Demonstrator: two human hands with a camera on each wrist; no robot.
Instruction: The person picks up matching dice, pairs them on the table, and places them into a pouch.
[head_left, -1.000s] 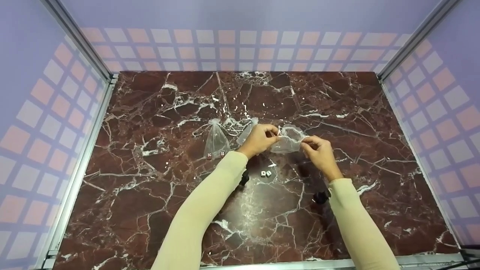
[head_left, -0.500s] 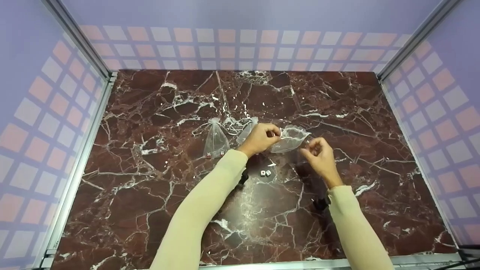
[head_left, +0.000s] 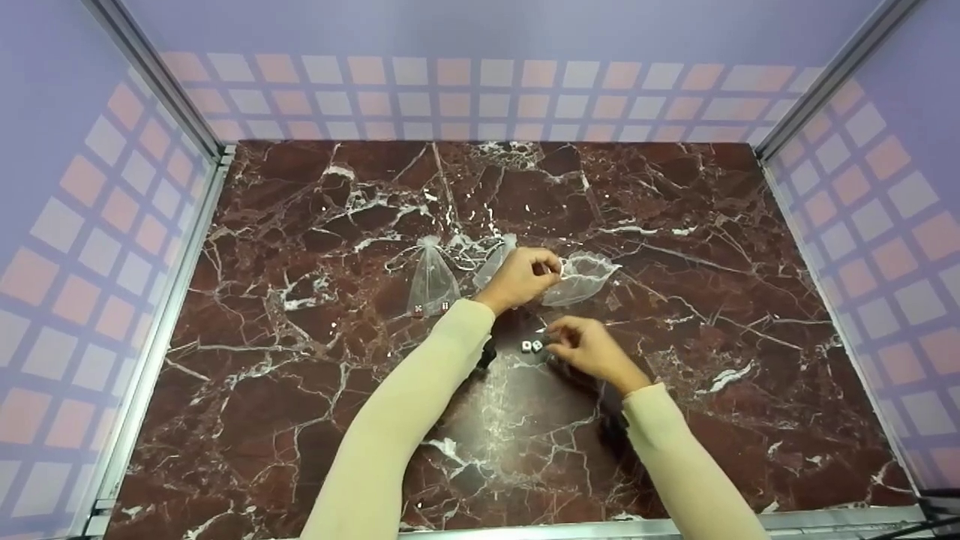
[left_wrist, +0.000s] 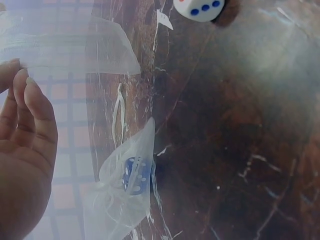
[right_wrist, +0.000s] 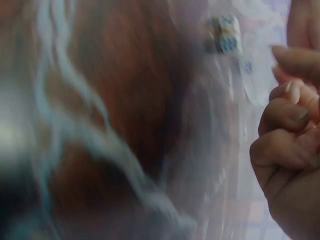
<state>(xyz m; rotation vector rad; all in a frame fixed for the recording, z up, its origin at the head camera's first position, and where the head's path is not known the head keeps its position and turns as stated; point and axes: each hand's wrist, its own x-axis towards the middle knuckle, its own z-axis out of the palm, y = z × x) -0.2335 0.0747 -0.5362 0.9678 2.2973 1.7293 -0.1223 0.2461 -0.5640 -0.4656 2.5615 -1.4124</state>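
Note:
My left hand (head_left: 521,276) pinches the rim of a sheer white drawstring pouch (head_left: 581,289), whose mouth gapes toward the right. In the left wrist view, the mesh of this pouch (left_wrist: 75,50) hangs from the fingertips. Close to the right of two white dice (head_left: 526,346) is my right hand (head_left: 589,346), its fingers bent and a gap showing before the dice. The right wrist view, blurred, has those white dice (right_wrist: 227,35) ahead of the curled fingers (right_wrist: 280,150), which hold nothing that I can see.
Left of the hands lies a gathered pouch (head_left: 433,277) with red dice (head_left: 445,307) inside. Another gathered pouch (left_wrist: 130,200), partly behind my left hand in the head view, contains a blue die (left_wrist: 135,175). White cords (head_left: 465,251) spread between them on the marbled table (head_left: 300,405).
My right hand has let go of the pouch's rim and moved down and left to beside the white dice. The left hand keeps its pinch in the same place.

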